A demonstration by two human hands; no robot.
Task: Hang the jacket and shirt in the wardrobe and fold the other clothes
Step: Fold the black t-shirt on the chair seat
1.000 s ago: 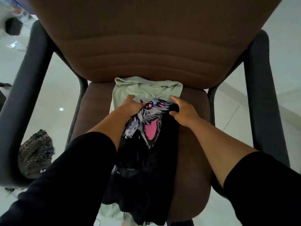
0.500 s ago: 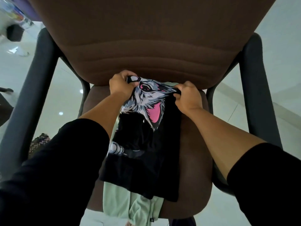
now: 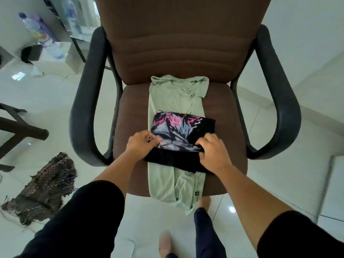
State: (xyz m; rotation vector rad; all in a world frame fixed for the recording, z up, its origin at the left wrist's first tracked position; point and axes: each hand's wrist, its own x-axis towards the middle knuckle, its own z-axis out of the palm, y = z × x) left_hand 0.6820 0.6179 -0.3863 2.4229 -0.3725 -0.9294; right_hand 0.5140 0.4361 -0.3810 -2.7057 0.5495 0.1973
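While both hands work at the middle of the frame, the findings run from nearest to farthest.

Dark patterned garment: lower left of frame, crumpled on the floor, untouched; judged not yet folded.

Left hand: centre of frame, fingers curled and pinching the left end of the black printed T-shirt.

Right hand: just right of centre, fingers curled round the right end of the same near edge.

Black printed T-shirt: lying across the chair seat on top of the pale green garment, doubled into a short band with the pink and grey print uppermost. Fold judged well advanced, not finished.

Pale green garment: laid lengthwise from the backrest to the seat's front edge, lower end hanging over it. Narrowed into a strip; judged partly folded.

Bottles: upper left of frame, on a low surface, no part in the work.

Jacket, shirt, wardrobe: none in view; cannot tell whether the hanging is done.

Remaining, as judged: finish the T-shirt, the green piece, then the floor garment.
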